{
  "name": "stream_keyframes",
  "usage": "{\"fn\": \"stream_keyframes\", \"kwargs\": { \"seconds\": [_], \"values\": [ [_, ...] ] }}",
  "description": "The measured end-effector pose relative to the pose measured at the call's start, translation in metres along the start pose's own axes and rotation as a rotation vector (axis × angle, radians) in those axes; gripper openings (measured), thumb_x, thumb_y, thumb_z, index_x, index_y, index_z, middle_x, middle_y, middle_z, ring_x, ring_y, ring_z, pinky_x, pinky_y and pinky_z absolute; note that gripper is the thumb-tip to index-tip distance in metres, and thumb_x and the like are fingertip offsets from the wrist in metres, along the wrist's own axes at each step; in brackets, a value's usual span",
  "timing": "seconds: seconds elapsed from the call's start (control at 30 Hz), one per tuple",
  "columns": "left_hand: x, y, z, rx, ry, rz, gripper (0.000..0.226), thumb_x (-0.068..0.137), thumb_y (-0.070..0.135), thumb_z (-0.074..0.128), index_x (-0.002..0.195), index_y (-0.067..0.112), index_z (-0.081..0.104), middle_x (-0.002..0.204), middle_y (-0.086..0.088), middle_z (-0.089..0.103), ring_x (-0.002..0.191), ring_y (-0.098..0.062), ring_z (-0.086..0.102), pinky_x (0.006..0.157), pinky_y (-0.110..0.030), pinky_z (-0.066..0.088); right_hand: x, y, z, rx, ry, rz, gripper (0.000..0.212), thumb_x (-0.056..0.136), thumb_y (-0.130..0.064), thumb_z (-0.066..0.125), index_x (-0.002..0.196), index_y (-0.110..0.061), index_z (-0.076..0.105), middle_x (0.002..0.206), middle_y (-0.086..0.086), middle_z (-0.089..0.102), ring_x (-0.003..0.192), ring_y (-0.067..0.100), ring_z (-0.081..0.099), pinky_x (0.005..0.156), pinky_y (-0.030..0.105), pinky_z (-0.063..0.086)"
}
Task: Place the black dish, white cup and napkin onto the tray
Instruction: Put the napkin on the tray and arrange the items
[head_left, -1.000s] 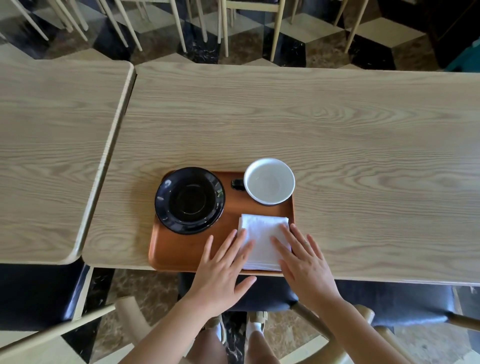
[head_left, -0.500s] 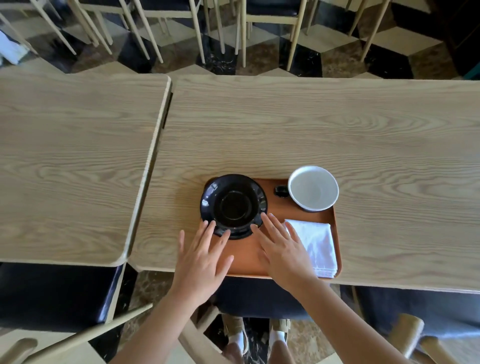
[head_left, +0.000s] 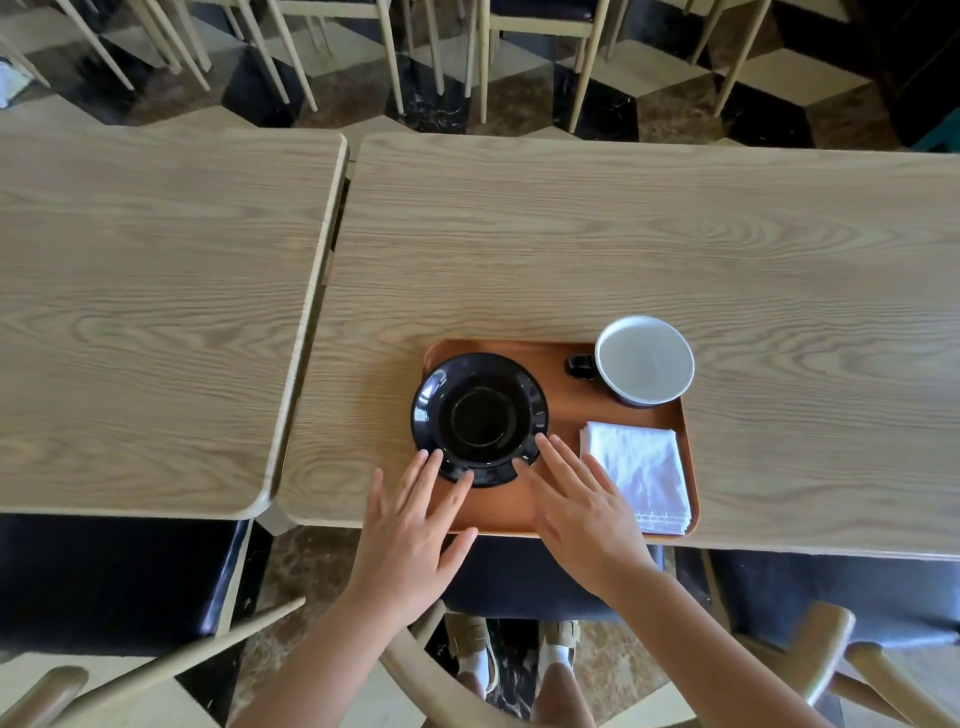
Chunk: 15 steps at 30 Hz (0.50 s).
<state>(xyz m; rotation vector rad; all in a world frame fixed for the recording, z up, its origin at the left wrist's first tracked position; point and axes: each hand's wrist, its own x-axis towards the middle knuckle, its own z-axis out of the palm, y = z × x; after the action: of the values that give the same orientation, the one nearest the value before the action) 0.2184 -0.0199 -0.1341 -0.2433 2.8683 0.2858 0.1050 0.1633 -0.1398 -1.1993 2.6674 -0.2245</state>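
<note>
A brown tray (head_left: 566, 415) lies at the near edge of the right table. The black dish (head_left: 480, 418) sits on its left part, overhanging the tray's left rim a little. A white cup (head_left: 644, 360) with a black handle stands at the tray's far right corner. The folded white napkin (head_left: 639, 474) lies at the near right. My left hand (head_left: 410, 535) is flat with fingers spread, its fingertips touching the dish's near rim. My right hand (head_left: 582, 506) is spread too, fingertips at the dish's near right rim, beside the napkin.
A second wooden table (head_left: 150, 312) stands to the left across a narrow gap. Wooden chairs with dark seats (head_left: 104, 582) are tucked below the near edges. More chair legs (head_left: 483, 57) stand on the tiled floor beyond.
Both hands left the napkin and moved left to the black dish's near rim. The camera view has shifted, so the tray appears further right.
</note>
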Motion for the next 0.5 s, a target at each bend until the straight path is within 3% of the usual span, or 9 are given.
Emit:
{"fn": "stream_keyframes", "kwargs": {
  "seconds": [0.17, 0.37, 0.5],
  "values": [
    [-0.005, 0.001, 0.002, 0.003, -0.006, 0.002, 0.057, 0.092, 0.055, 0.018, 0.138, 0.027, 0.038, 0.146, -0.014, 0.041, 0.138, -0.028, 0.031, 0.105, -0.061, 0.027, -0.005, -0.007, 0.000, 0.005, 0.003, 0.015, 0.045, 0.090, -0.035, 0.027, 0.128, -0.023, 0.049, 0.140, 0.011, 0.050, 0.133, 0.026, 0.041, 0.104, 0.047, 0.039],
    [-0.005, 0.000, 0.004, 0.000, 0.003, 0.012, 0.060, 0.093, 0.055, 0.012, 0.138, 0.026, 0.039, 0.145, -0.015, 0.042, 0.137, -0.029, 0.032, 0.104, -0.061, 0.028, -0.005, -0.007, 0.000, 0.010, -0.013, 0.014, 0.045, 0.090, -0.035, 0.027, 0.128, -0.023, 0.049, 0.141, 0.011, 0.049, 0.134, 0.026, 0.040, 0.105, 0.047, 0.038],
    [0.005, 0.005, -0.006, -0.082, 0.159, 0.041, 0.050, 0.089, 0.048, 0.035, 0.128, 0.020, 0.053, 0.132, -0.011, 0.056, 0.129, -0.026, 0.045, 0.103, -0.058, 0.031, -0.001, 0.003, -0.013, 0.125, 0.178, 0.038, 0.040, 0.088, -0.032, 0.039, 0.120, -0.019, 0.058, 0.130, 0.007, 0.059, 0.127, 0.023, 0.049, 0.105, 0.044, 0.040]
  ]
}}
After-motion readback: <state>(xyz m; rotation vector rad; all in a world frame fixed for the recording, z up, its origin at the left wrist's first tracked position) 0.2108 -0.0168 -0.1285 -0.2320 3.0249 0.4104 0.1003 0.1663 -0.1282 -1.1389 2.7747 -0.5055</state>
